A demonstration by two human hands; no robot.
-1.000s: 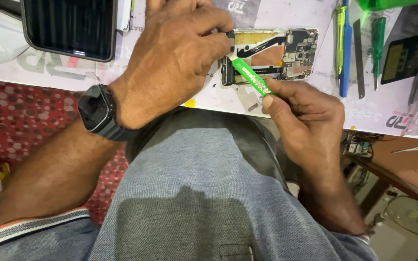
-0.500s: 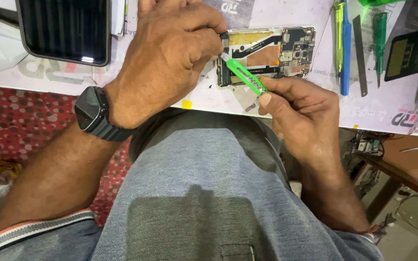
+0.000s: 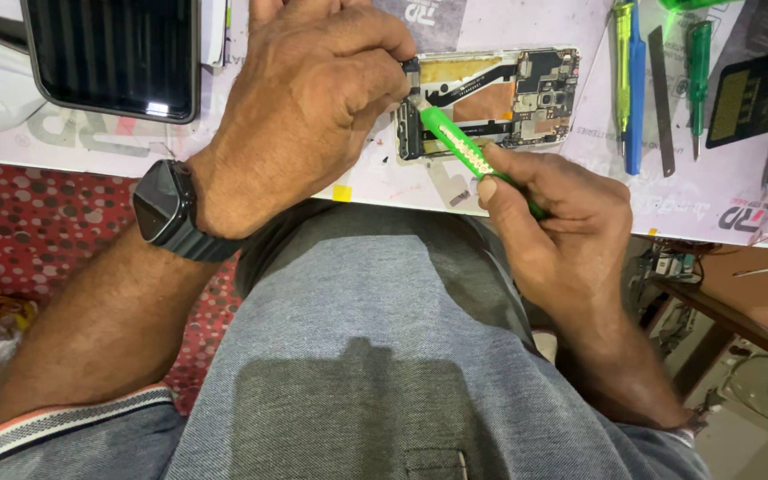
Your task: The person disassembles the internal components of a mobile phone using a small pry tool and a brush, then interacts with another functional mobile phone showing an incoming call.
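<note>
Head view, left to right: one dark screen panel (image 3: 113,55), one left hand (image 3: 308,111) curled knuckles-up, fingertips pinching one opened phone (image 3: 491,100) on the white mat (image 3: 713,191) — one right hand (image 3: 557,218) gripping one green cutter (image 3: 464,147), blade at the phone's left end — then four upright tools (image 3: 637,84).

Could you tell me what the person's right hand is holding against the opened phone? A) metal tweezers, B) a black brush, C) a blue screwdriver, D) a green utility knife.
D: the right hand grips a green utility knife, its tip at the opened phone, which the left hand steadies.
</note>
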